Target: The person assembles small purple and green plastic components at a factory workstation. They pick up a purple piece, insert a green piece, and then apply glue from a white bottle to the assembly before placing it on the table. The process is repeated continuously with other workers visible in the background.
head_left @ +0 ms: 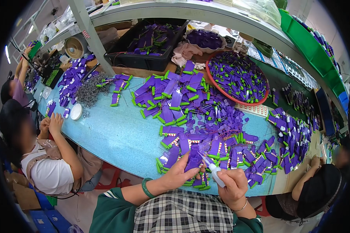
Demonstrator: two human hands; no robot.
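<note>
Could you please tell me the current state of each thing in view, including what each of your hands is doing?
Left hand: grips a purple part.
Right hand: holds a small white bottle, nozzle tilted toward the part.
Red basin: filled with purple pieces.
Black crate: holds purple pieces.
Blue table: covered in heaped purple pieces.
</note>
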